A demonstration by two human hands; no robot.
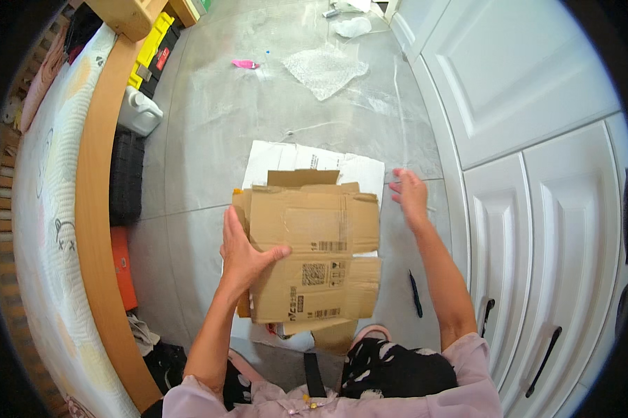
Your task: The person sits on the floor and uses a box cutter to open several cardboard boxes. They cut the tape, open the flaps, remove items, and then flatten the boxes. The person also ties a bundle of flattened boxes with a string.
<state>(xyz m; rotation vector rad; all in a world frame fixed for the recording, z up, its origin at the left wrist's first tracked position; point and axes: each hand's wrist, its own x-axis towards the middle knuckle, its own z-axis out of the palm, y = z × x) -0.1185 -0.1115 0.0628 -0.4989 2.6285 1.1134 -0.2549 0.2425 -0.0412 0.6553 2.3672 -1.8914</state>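
A stack of flattened brown cardboard boxes (314,219) lies before me, with printed codes and markings on the top piece. My left hand (243,256) grips its left side, thumb across the top and fingers along the edge. Beneath the stack, a white sheet of flattened packaging (366,167) rests on the floor. My right hand (412,196) is off to the right of the cardboard, apart from it, fingers spread and holding nothing. Below that hand, a slim black tool with a pointed tip (416,295) lies on the tiles; its exact kind is unclear.
White panelled cabinets (494,230) line the right side, and a wooden bed frame (97,209) the left. Beside the bed stand a black case (127,177), a white jug (140,112) and a yellow-and-black toolbox (152,57). Bubble wrap (324,70) and a pink scrap (245,64) lie farther off.
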